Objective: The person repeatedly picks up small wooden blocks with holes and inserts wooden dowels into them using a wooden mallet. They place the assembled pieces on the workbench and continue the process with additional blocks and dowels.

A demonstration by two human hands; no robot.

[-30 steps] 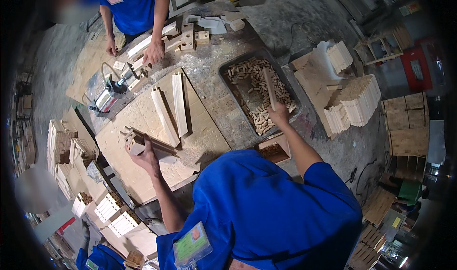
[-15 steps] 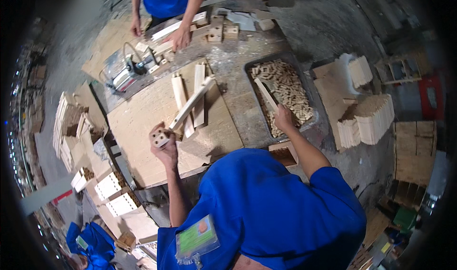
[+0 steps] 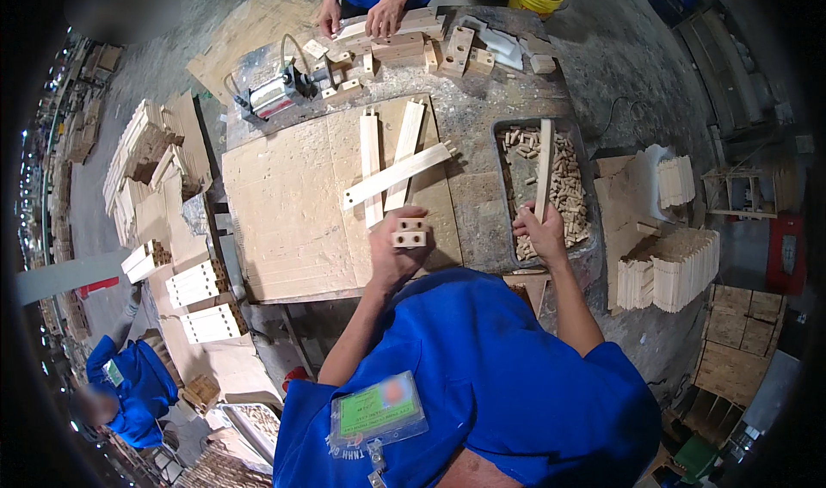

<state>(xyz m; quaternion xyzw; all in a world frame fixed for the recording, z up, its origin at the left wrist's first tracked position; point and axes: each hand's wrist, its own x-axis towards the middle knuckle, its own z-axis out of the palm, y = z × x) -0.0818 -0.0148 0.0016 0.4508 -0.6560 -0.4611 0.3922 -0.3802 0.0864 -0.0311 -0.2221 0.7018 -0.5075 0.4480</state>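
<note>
My left hand (image 3: 394, 257) is closed round a small pale wooden block (image 3: 409, 233) with round holes, over the near right part of a cardboard sheet (image 3: 284, 221). Just beyond it lie two wooden slats, one on the left (image 3: 370, 135) and one on the right (image 3: 410, 131), with dowel pins at their far ends. A third slat (image 3: 391, 178) lies slantwise across both. My right hand (image 3: 542, 234) grips another wooden slat (image 3: 545, 163), which points away from me over a dark tray (image 3: 501, 157) of short wooden dowels (image 3: 564, 183).
Across the table, another person's hands (image 3: 385, 17) handle wooden pieces. A clamp-like device (image 3: 280, 92) sits at the far left, drilled blocks (image 3: 458, 51) at the back. Stacked slats (image 3: 675, 269) stand on the right, drilled pieces (image 3: 196, 283) on the left. Another person (image 3: 136, 389) is at lower left.
My left hand has moved right with the block, away from the slantwise slat's near end. My right hand has turned its slat from slanting left to pointing nearly straight away. The whole view has shifted.
</note>
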